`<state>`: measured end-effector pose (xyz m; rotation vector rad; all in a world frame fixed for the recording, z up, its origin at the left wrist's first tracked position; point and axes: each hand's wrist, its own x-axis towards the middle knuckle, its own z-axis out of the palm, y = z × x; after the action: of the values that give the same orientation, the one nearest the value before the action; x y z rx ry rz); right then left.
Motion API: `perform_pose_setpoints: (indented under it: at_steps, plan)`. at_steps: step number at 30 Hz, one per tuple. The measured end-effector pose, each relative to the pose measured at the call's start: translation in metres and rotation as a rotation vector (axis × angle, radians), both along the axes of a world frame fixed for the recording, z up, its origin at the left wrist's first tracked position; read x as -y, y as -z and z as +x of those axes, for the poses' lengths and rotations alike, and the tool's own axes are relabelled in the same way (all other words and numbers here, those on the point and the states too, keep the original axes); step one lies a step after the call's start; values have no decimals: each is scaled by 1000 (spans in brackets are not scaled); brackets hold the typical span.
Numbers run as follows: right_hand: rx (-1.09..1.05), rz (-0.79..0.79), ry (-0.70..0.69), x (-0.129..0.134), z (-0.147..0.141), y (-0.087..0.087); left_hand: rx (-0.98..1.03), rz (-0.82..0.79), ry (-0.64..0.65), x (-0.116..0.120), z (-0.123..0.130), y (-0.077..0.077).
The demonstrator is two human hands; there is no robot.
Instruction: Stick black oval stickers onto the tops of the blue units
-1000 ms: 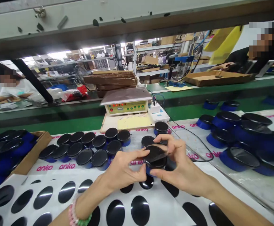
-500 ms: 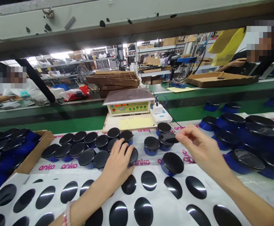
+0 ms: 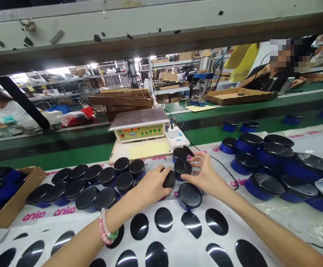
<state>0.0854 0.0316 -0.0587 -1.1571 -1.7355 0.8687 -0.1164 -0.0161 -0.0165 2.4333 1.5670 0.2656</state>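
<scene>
My left hand [image 3: 156, 182] is closed around a round blue housing with a glossy black top [image 3: 169, 179], fingers over its far side and thumb at its near side. My right hand [image 3: 203, 171] pinches a thin black disc [image 3: 188, 150], tilted up at its fingertips. Its thumb and lower fingers also curve about another black-topped housing [image 3: 182, 167], touching or nearly touching it. One more such housing [image 3: 190, 195] stands just in front of the hands, and another [image 3: 179, 154] behind. White sheets [image 3: 178, 237] bearing black round discs lie under my forearms.
Rows of black-topped housings [image 3: 76, 188] stand at left, beside a cardboard box [image 3: 19, 196] of more. Others are piled on the right [image 3: 275, 152]. A control box [image 3: 139, 129], a white power strip [image 3: 178, 140] and a black cable [image 3: 222, 163] lie beyond. Two people sit across the green bench.
My left hand has moved right with a housing, away from the left rows. My right hand has moved left, bringing the disc beside the middle housings. The camera view has shifted right.
</scene>
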Motion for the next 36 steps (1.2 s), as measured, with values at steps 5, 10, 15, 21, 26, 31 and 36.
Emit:
perform_pose_setpoints:
  at_steps: [5,10,15,21,26,31,36]
  plan:
    - [62,22,25,-3,-4,3,27,-2,-18,-2,5,0]
    - [20,41,134,2,32,-11,91,4,82,-20,26,0]
    - [-21,-18,125,15,50,-10,142,-30,294,-49,26,-8]
    - [-63,-66,102,23,39,4,133,59,298,-97,14,-5]
    - [-112,-44,154,26,42,7,114,97,291,-102,19,10]
    - [-84,-29,206,25,45,5,85,138,139,-86,-4,7]
    - [-18,-41,212,0,39,-3,57,113,173,-76,-28,0]
